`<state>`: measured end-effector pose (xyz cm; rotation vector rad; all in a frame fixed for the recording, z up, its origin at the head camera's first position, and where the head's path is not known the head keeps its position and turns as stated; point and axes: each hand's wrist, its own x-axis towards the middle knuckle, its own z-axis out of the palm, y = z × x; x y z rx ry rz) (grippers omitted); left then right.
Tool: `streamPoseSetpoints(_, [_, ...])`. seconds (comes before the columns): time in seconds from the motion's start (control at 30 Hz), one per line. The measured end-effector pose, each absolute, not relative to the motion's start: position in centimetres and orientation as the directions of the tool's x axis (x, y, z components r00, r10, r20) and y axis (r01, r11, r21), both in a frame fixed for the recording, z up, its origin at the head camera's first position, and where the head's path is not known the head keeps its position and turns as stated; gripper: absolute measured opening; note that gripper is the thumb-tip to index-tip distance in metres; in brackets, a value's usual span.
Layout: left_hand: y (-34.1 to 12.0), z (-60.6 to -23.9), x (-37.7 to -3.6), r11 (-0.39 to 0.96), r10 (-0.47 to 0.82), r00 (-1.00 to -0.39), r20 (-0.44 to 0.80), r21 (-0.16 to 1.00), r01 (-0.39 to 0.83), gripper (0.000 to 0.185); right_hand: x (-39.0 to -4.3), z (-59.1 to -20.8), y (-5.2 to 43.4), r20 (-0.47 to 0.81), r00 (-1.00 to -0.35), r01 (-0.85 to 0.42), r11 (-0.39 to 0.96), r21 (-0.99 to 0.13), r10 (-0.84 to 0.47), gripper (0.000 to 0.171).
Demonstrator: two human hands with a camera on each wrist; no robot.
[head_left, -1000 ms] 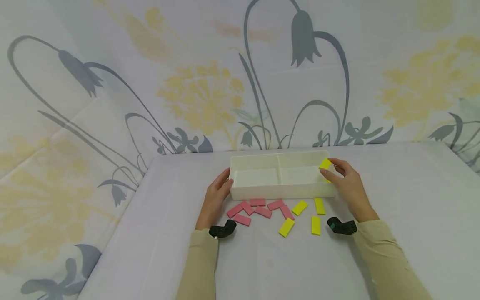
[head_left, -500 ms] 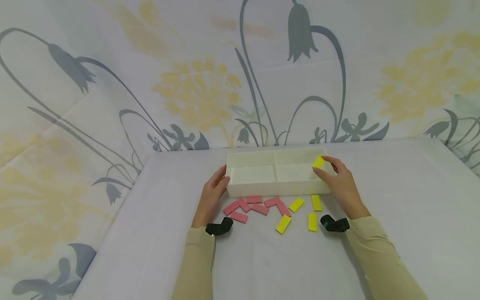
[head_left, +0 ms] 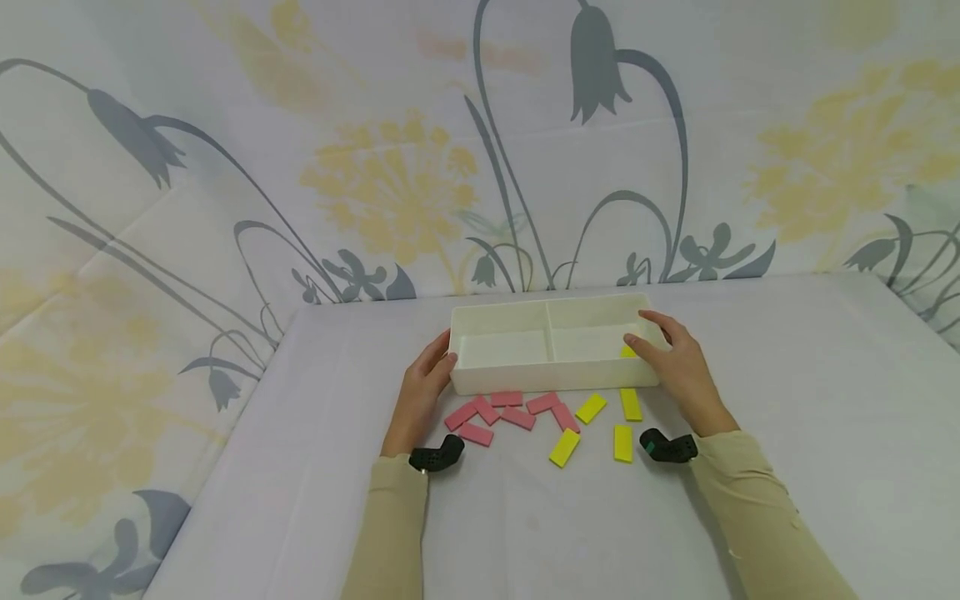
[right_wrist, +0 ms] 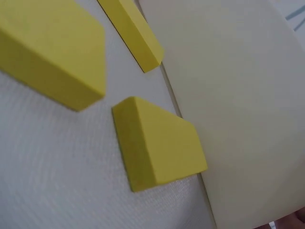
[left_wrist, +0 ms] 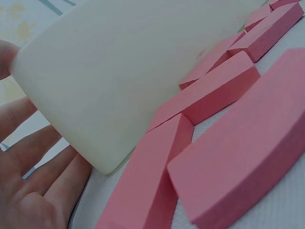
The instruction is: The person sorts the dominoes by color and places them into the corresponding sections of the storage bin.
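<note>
A white two-compartment tray (head_left: 540,379) stands mid-table. My left hand (head_left: 423,387) rests against its left end, fingers relaxed; the left wrist view shows the palm (left_wrist: 33,191) beside the tray's corner (left_wrist: 109,71). My right hand (head_left: 675,367) is at the tray's right end, its thumb on a yellow block (head_left: 628,352) low inside the right compartment; most of the block is hidden. Several pink blocks (head_left: 502,410) lie in front of the tray on the left, and several yellow blocks (head_left: 591,408) on the right. The right wrist view shows yellow blocks (right_wrist: 159,143) beside the tray wall (right_wrist: 248,95).
A pale cloth covers the table (head_left: 525,533), and a flower-printed sheet (head_left: 390,183) hangs behind it. Black wrist cameras (head_left: 437,457) sit on both forearms. The pink blocks (left_wrist: 228,95) crowd close to the tray's front wall.
My right hand has carried the yellow block from above the tray's right rim down into the right compartment. The left hand stayed at the tray's left end.
</note>
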<state>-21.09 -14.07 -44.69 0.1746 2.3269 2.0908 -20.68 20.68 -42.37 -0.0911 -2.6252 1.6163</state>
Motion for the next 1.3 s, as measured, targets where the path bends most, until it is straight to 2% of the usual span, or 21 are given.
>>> streamPoseSetpoints(0.37, [-13.7,-43.0,-20.1,0.09,0.097,-0.995,0.035,0.995,0.044,0.047,-20.4,-42.4,21.1,0.048,-0.998,-0.026,0.501,-0.865,0.032,0.065])
streamPoseSetpoints(0.53, [-13.6,-42.2,-19.6,0.117,0.106,-0.993,0.044,0.992,0.056,0.05,-20.3,-42.1,21.3,0.036,-0.999,-0.02,0.53,-0.848,0.02,0.068])
streamPoseSetpoints(0.7, [-13.7,-42.0,-19.4,0.123,0.108,-0.992,0.06,0.99,0.073,0.048,-20.3,-41.6,21.9,0.03,-0.999,-0.013,0.491,-0.871,0.028,0.07])
streamPoseSetpoints(1.0, [-13.6,-42.0,-19.6,0.117,0.102,-0.993,0.054,0.991,0.066,0.048,-20.2,-41.2,23.2,-0.083,-0.996,0.091,0.493,-0.865,0.039,0.068])
streamPoseSetpoints(1.3, [-13.9,-44.2,-20.8,0.121,0.077,-0.996,0.042,0.991,0.052,0.047,-19.7,-40.7,24.7,-0.13,-0.99,0.083,0.521,-0.85,-0.055,0.06])
